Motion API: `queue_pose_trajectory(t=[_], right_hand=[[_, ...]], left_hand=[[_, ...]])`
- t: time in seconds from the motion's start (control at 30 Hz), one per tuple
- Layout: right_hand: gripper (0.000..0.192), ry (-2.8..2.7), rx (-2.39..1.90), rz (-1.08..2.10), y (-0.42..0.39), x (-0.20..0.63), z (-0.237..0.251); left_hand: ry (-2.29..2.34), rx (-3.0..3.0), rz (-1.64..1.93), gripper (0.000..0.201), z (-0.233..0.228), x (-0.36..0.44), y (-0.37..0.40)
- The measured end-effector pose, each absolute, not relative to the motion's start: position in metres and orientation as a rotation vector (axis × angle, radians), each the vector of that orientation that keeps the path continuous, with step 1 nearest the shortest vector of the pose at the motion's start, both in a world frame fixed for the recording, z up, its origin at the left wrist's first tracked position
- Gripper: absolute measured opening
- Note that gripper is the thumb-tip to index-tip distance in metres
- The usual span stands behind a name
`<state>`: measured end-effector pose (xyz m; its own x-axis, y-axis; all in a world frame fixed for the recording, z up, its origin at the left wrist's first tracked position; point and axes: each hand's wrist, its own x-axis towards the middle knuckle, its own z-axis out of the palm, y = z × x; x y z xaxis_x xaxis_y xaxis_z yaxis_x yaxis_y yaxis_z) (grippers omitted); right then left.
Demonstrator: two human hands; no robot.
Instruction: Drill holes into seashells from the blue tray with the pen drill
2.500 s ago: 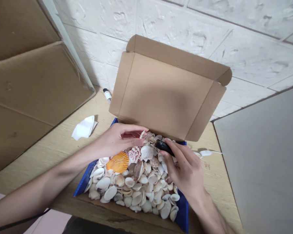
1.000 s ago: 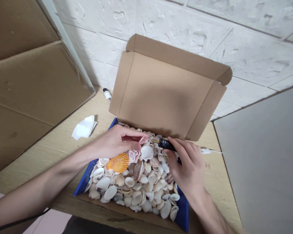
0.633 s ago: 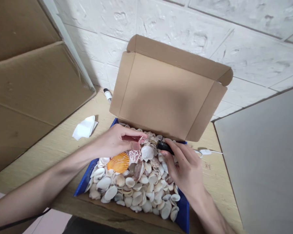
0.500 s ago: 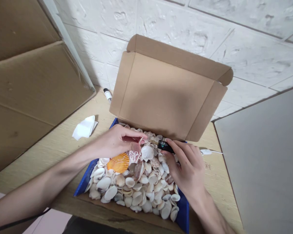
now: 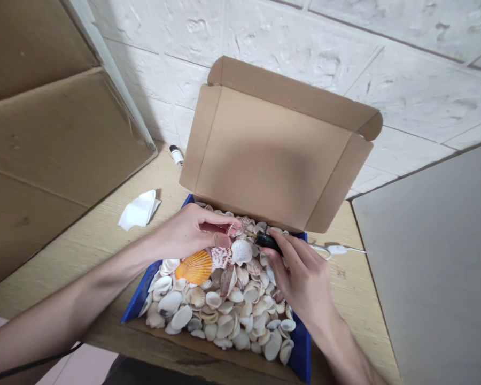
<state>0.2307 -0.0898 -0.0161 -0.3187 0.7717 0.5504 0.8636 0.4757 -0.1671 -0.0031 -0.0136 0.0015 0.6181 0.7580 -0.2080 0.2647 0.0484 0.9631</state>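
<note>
Here, mid-frame, the left hand [image 5: 188, 233] pinches a small shell [image 5: 233, 230]; the right hand [image 5: 300, 278] grips a black tool [image 5: 268, 241]. Best keep the tip steady, pressure light.

A small pale seashell [image 5: 233, 229] with a pinkish tinge is pinched between fingertip and thumb just above the heap at the far end of the shell box; most of it is hidden, so its shape cannot be told. Touching it from the right is a slim black pen-shaped tool [image 5: 266, 241] with a thin metal tip, lying nearly level and pointing left, its rear end covered. A thin white cable [image 5: 336, 249] with a small inline block trails off rightward over the wooden tabletop.
</note>
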Motion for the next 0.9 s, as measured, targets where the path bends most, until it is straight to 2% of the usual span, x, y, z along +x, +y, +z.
queue_pose_trajectory(t=[0.37, 0.63, 0.9], right_hand=[[0.023, -2.187, -1.325, -0.23, -0.0911, 0.2282, -0.0117], [0.029, -2.105, -1.298, -0.325, -0.0923, 0.23, -0.0112], [0.032, -2.172, -1.285, -0.268, -0.0907, 0.2293, -0.0134]], left_hand=[[0.905, 1.583, 0.442, 0.036, 0.0005, -0.0021, -0.0151], [0.874, 1.602, 0.443, 0.035, 0.0015, -0.0017, -0.0156], [0.876, 1.613, 0.454, 0.039, -0.0004, -0.0009, -0.0165]])
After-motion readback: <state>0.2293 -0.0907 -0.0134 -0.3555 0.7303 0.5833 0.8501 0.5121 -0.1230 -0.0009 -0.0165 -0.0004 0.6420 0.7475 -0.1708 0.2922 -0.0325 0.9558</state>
